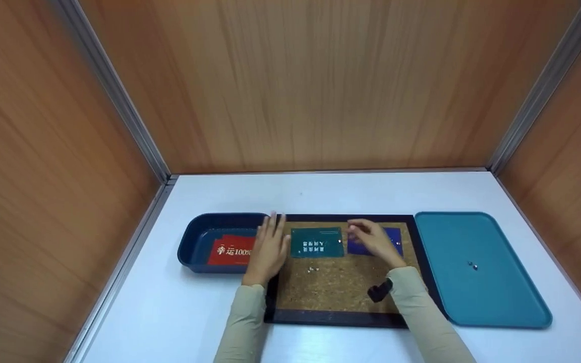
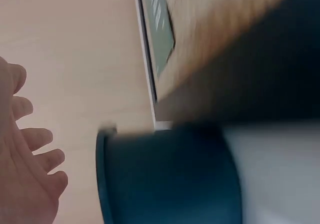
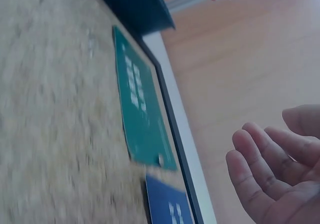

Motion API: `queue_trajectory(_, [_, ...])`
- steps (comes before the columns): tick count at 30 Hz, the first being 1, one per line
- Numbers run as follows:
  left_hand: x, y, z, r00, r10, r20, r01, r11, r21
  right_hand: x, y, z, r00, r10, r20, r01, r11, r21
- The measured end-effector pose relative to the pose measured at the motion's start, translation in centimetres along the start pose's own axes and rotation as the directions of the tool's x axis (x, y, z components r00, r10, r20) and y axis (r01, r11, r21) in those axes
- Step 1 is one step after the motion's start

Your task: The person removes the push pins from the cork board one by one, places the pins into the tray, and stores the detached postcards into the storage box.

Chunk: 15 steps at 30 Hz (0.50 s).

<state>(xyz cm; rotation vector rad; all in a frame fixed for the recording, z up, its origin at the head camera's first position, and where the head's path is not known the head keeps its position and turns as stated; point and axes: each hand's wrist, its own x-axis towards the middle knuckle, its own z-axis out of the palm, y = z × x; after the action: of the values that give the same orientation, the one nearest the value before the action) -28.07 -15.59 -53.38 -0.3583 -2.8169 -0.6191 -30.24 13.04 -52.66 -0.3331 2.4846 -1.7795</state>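
Observation:
My left hand is raised above the right end of the dark blue bin and the corkboard's left edge, fingers extended and holding nothing. A green card with white characters lies on the corkboard, with a small shiny pin at one corner. My right hand hovers over the blue card, partly covering it. In the right wrist view its fingers bend loosely, thumb apart, with nothing between them. Several small pins lie on the cork below the green card.
Red cards with pale lettering lean in the bin at left. To the right of the board stands a teal tray bearing a few small shiny pieces. Wooden panels enclose the white table at the back and sides.

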Motion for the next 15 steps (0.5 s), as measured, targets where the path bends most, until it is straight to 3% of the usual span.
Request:
queue_trajectory(5, [0.4,2.3,1.8,0.994,0.077,0.078,-0.078,0.997,0.012,-0.7,1.3,-2.2,0.998,0.033,-0.051,-0.036,0.997,-0.068])
queue_trajectory(15, [1.5,5.4,3.9,0.973,0.138,0.185,-0.147,0.988,0.039,-2.0,3.0,-6.6,0.993,0.062,-0.104,-0.07,0.995,-0.074])
